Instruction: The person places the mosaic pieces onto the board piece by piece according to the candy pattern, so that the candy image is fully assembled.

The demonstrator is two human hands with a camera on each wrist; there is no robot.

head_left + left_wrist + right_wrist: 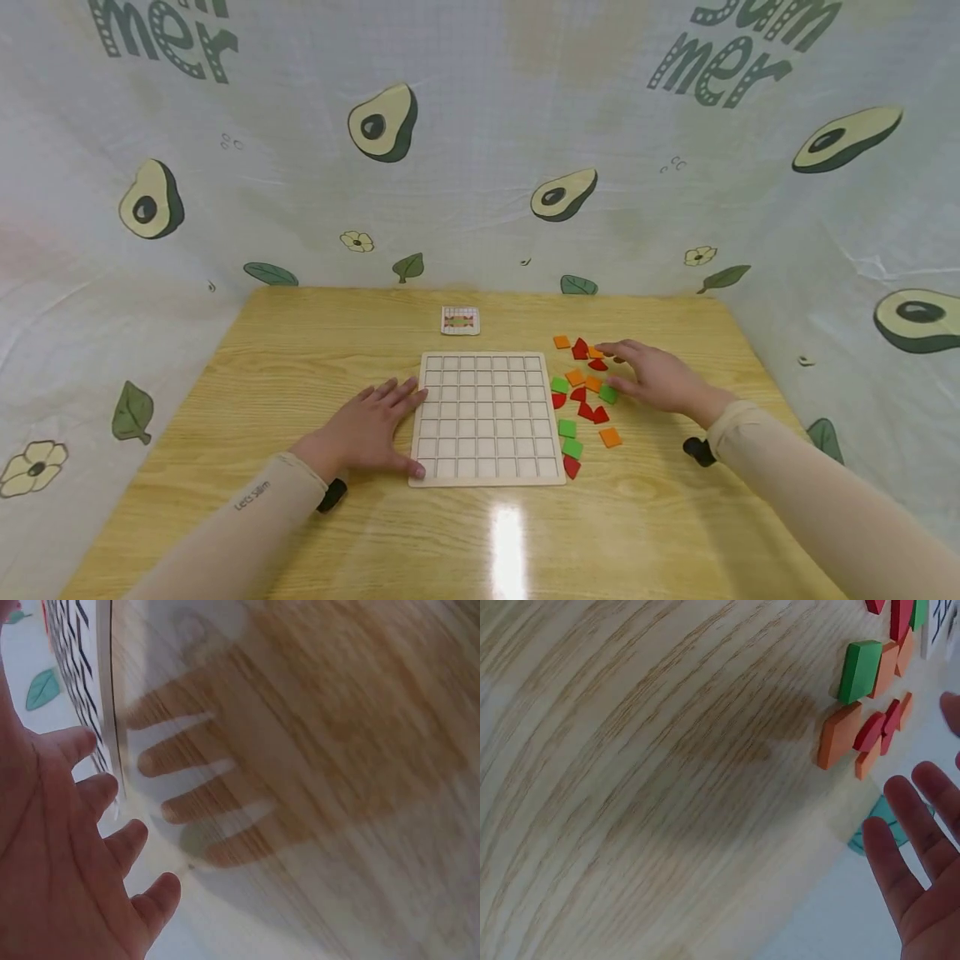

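A pale square board [480, 482] ruled into a grid lies on the wooden table. My left hand [369, 427] is at its left side, fingers spread, with thumb and fingertips at the edge; the left wrist view shows the palm [60, 847] holding nothing. To the right of the board lie loose flat pieces: orange squares [611, 437], green squares [567, 428] and red rounded wedges [572, 467]. My right hand [660, 379] hovers at their right side with fingers extended. In the right wrist view its fingers [911, 817] are apart from the green piece [860, 671] and hold nothing.
Behind the board lies a small card [460, 321] with a red, green and orange pattern on a grid. A white cloth [480, 225] printed with avocados and leaves hangs round the table's back and sides. The wooden table [300, 350] extends on both sides of the board.
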